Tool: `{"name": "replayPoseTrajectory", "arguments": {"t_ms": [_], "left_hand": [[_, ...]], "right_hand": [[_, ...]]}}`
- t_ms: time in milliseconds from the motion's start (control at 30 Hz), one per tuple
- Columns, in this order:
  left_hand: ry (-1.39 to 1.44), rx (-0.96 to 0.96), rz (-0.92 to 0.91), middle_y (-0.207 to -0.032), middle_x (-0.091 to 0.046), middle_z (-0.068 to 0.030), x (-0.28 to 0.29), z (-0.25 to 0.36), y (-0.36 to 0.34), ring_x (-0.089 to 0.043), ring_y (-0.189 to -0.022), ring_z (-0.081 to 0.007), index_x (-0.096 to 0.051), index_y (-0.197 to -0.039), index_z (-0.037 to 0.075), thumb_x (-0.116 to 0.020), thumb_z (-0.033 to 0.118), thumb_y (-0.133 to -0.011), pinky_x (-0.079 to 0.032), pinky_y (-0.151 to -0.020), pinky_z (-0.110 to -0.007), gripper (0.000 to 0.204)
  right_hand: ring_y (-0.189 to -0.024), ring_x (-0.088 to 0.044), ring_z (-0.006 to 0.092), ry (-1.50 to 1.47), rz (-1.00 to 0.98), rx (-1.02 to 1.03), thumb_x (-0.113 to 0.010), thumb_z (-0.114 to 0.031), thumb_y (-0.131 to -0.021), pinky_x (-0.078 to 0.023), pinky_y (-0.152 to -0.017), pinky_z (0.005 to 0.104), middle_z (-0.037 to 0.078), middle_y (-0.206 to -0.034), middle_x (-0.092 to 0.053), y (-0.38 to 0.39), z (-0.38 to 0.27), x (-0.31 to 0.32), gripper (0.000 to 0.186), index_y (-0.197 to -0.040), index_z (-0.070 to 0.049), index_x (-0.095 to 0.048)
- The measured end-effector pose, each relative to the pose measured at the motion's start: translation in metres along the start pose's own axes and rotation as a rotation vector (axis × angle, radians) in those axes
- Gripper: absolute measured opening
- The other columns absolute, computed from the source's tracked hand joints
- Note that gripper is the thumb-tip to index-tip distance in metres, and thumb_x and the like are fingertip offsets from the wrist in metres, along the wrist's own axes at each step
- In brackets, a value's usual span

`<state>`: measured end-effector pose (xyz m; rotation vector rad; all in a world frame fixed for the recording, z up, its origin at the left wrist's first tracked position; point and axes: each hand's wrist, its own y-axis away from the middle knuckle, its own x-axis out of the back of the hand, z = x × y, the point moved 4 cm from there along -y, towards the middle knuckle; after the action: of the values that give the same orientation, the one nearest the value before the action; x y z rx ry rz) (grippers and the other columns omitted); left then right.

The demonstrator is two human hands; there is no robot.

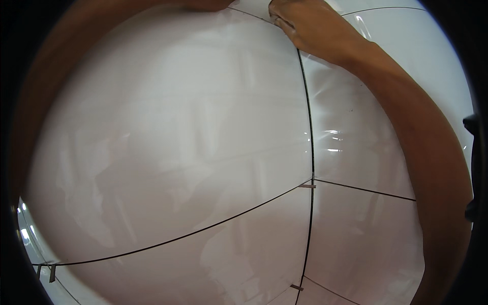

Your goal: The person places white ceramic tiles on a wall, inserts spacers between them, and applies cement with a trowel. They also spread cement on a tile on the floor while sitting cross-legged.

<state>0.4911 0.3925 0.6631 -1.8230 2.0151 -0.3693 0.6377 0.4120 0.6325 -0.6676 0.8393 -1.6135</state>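
The right hand [310,28] reaches up along the far corner of a large glossy white square tile [168,137], its forearm running down the right side of the view. Its fingers [282,20] are curled together and pressed onto the tile's top right corner, right where the dark joint line [310,142] starts; whether they pinch the edge or only rest on it cannot be told. The left hand [203,5] shows only as a sliver at the top edge, just left of the right fingers, also touching the far edge of the same tile; whether its fingers are spread or closed is out of sight.

Below the right fingers, the joint line runs down between the big tile and a neighbouring glossy white tile [356,142], which lies under the right forearm. Farther down from the fingers, a small grey spacer clip [306,186] sits in the crossing of the joints, and another grey spacer clip [297,287] lies lower still. Two more grey clips [47,272] stand at the tile's near left corner, well apart from both hands.
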Motion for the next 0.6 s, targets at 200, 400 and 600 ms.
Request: {"name": "replayPoseTrajectory", "arguments": {"t_ms": [200, 400, 600], "left_hand": [[-0.035, -0.017, 0.188, -0.134, -0.053, -0.0176, 0.006, -0.012, 0.010, -0.049, -0.128, -0.0354, -0.049, -0.134, 0.009, -0.063, 0.005, -0.096, -0.040, -0.110, -0.049, 0.041], [0.070, 0.161, 0.177, -0.128, -0.064, -0.0236, -0.002, -0.087, -0.026, -0.059, -0.122, -0.0409, -0.066, -0.119, 0.001, -0.061, 0.014, -0.097, -0.046, -0.105, -0.049, 0.026], [-0.046, 0.411, 0.005, -0.118, -0.071, -0.0283, -0.055, -0.172, -0.089, -0.068, -0.112, -0.0424, -0.072, -0.116, 0.001, -0.053, 0.029, -0.099, -0.053, -0.098, -0.051, 0.038]], "right_hand": [[-0.086, -0.069, 0.0467, -0.021, -0.050, -0.020, -0.051, -0.002, -0.091, -0.054, -0.081, 0.0534, 0.028, -0.088, -0.070, 0.001, 0.000, 0.001, 0.013, -0.092, 0.005, -0.061], [-0.084, -0.068, 0.0402, -0.050, 0.099, -0.029, -0.056, -0.010, -0.098, -0.054, -0.078, 0.0484, 0.020, -0.089, -0.071, 0.004, 0.003, -0.005, 0.012, -0.099, 0.000, -0.062], [-0.088, -0.068, 0.0406, -0.053, -0.011, -0.089, -0.055, -0.004, -0.096, -0.054, -0.079, 0.0489, 0.024, -0.088, -0.069, 0.000, -0.002, -0.012, 0.009, -0.101, 0.004, -0.058]]}}
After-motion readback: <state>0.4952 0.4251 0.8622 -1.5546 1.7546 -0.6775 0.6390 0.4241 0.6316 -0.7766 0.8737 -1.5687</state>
